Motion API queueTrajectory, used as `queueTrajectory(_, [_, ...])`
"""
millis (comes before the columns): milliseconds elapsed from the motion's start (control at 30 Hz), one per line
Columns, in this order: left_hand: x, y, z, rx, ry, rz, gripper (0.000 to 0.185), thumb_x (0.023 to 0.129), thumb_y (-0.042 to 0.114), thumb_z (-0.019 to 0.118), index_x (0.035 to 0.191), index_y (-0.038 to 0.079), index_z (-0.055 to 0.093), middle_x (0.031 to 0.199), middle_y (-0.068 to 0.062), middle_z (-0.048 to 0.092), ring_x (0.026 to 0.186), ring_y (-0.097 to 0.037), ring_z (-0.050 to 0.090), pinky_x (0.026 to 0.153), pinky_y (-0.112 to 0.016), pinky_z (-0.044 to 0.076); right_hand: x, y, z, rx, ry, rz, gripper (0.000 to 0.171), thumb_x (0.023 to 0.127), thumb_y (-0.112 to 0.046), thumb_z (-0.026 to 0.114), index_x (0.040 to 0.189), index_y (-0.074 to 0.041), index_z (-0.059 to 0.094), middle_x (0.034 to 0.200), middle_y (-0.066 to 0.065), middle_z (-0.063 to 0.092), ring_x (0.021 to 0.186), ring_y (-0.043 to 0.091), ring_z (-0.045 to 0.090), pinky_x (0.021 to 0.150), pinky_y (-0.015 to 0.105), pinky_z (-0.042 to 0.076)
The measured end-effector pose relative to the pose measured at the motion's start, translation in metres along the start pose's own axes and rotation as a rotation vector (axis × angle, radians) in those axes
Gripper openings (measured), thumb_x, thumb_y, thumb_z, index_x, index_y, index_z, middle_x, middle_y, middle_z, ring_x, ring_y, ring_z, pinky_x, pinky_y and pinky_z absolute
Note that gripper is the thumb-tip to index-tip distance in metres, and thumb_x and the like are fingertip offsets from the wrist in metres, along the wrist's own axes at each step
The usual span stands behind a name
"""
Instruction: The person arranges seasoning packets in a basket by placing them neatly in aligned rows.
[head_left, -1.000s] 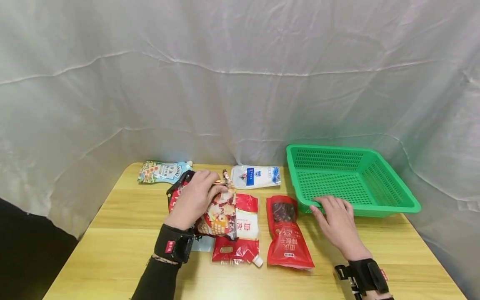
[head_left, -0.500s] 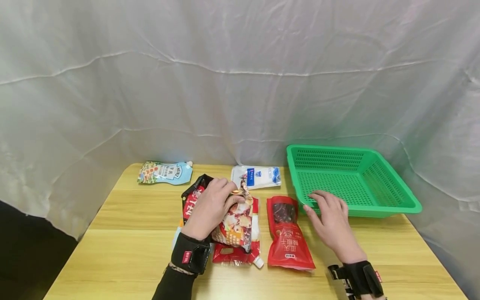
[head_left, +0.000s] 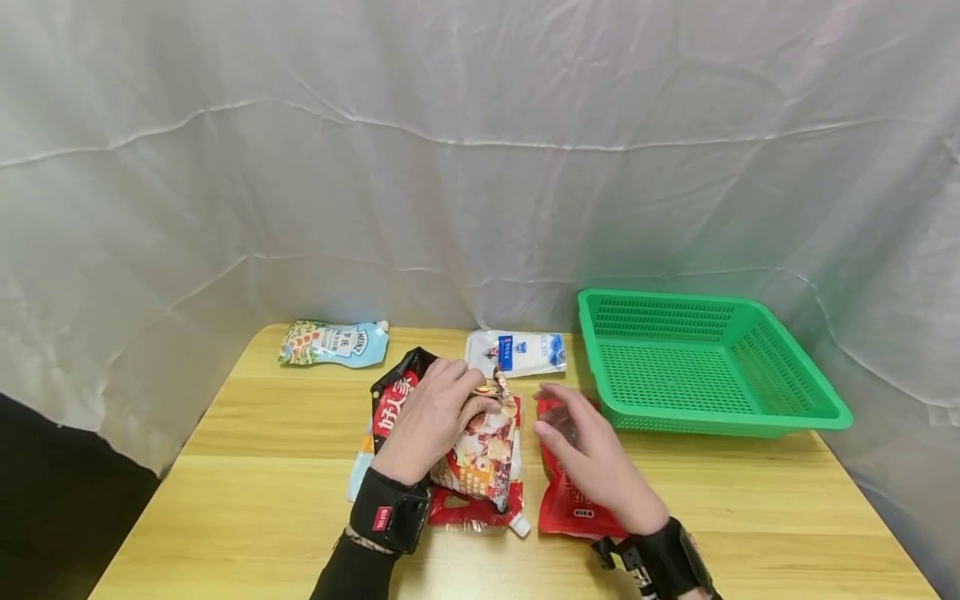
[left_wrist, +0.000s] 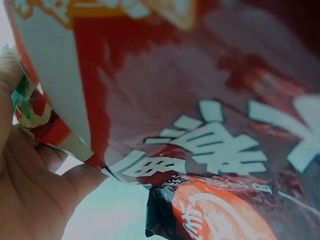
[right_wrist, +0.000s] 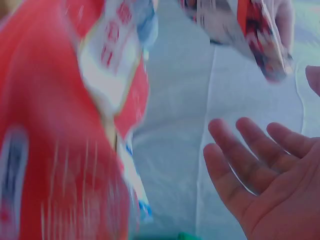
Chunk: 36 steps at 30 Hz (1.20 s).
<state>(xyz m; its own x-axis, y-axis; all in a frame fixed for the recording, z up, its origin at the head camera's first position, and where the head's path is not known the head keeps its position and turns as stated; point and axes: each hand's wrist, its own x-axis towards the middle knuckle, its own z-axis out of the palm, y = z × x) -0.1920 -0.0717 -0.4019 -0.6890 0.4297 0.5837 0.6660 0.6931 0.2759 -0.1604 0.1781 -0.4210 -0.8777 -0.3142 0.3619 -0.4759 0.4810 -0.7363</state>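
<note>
Snack bag (head_left: 480, 446) is gripped near its top by the left hand (head_left: 431, 417), fingers curled round it, and held tilted above the red-and-white spout pouch (head_left: 480, 508) on the table (head_left: 247, 500); right hand (head_left: 588, 458) is held over the red chili pouch (head_left: 566, 500), fingers straight and slightly spread, nothing held; green basket (head_left: 795, 412) is seen to the right; Heinz pouch (head_left: 333, 343) and white pouch (head_left: 517, 352) are laid at the back.

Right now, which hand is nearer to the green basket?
Right. The right hand hovers open over the red pouch, just left of the green basket. The left hand is farther left, gripping the snack bag.
</note>
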Motion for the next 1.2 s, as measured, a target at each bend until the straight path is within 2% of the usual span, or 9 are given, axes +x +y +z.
queueTrajectory(200, [0.003,0.002,-0.001,0.009,0.003,0.016,0.023,0.097,0.034,0.070,0.091,0.016,0.056,0.082,0.003,0.042,0.086,-0.020,0.045,0.075,-0.034,0.041,0.012,-0.009,0.025,0.229,-0.121,0.152,0.068,0.097,-0.026,0.076,0.155,-0.012,0.044,0.141,0.015,0.061,0.109,0.023,0.070,0.087,0.033,0.061])
queueTrajectory(333, [0.004,0.004,-0.001,0.015,0.005,0.033,0.022,0.097,0.034,0.070,0.092,0.016,0.057,0.082,0.004,0.041,0.087,-0.020,0.046,0.077,-0.034,0.042,0.015,-0.011,0.035,0.261,-0.182,0.202,0.067,0.096,-0.030,0.077,0.153,-0.014,0.047,0.129,0.013,0.069,0.101,0.020,0.072,0.079,0.031,0.062])
queueTrajectory(433, [0.005,0.006,-0.001,0.017,0.002,0.043,0.021,0.097,0.034,0.070,0.093,0.017,0.058,0.082,0.005,0.041,0.087,-0.020,0.047,0.080,-0.034,0.042,0.016,-0.012,0.039,0.264,-0.182,0.205,0.063,0.095,-0.028,0.078,0.150,-0.011,0.051,0.120,0.012,0.073,0.094,0.017,0.073,0.076,0.030,0.062])
queueTrajectory(667, [0.005,0.006,-0.001,0.015,0.000,0.032,0.023,0.097,0.033,0.072,0.093,0.014,0.058,0.085,0.004,0.046,0.088,-0.020,0.049,0.085,-0.036,0.043,0.016,-0.016,0.044,0.349,-0.112,0.242,0.060,0.091,-0.014,0.080,0.145,-0.006,0.055,0.118,0.017,0.072,0.091,0.019,0.074,0.072,0.031,0.063])
queueTrajectory(867, [0.005,0.008,-0.002,-0.006,0.016,-0.011,0.027,0.098,0.035,0.072,0.108,0.012,0.063,0.104,0.000,0.060,0.099,-0.020,0.055,0.097,-0.038,0.047,0.014,-0.020,0.046,0.383,-0.058,0.266,0.057,0.092,-0.010,0.078,0.144,-0.006,0.056,0.121,0.017,0.070,0.090,0.020,0.074,0.072,0.032,0.063])
queueTrajectory(967, [0.007,0.009,-0.004,-0.009,0.056,-0.012,0.037,0.099,0.036,0.071,0.123,0.009,0.064,0.122,-0.005,0.059,0.114,-0.023,0.054,0.108,-0.040,0.044,0.015,-0.020,0.045,0.407,0.002,0.261,0.058,0.091,-0.007,0.078,0.145,-0.004,0.055,0.125,0.017,0.069,0.095,0.020,0.073,0.076,0.031,0.063])
queueTrajectory(1067, [0.008,0.009,-0.005,-0.024,0.128,-0.007,0.050,0.100,0.035,0.071,0.137,0.004,0.058,0.139,-0.013,0.053,0.130,-0.028,0.049,0.116,-0.044,0.038,0.016,-0.020,0.042,0.471,0.067,0.273,0.059,0.092,-0.005,0.077,0.146,-0.002,0.052,0.129,0.019,0.068,0.101,0.020,0.072,0.080,0.031,0.063])
queueTrajectory(1200, [0.009,0.010,-0.004,-0.069,0.207,-0.050,0.062,0.099,0.032,0.070,0.148,0.002,0.046,0.152,-0.018,0.042,0.139,-0.031,0.042,0.119,-0.047,0.036,0.018,-0.020,0.036,0.562,0.157,0.316,0.059,0.094,-0.003,0.074,0.148,-0.001,0.048,0.131,0.022,0.066,0.104,0.020,0.071,0.082,0.032,0.063])
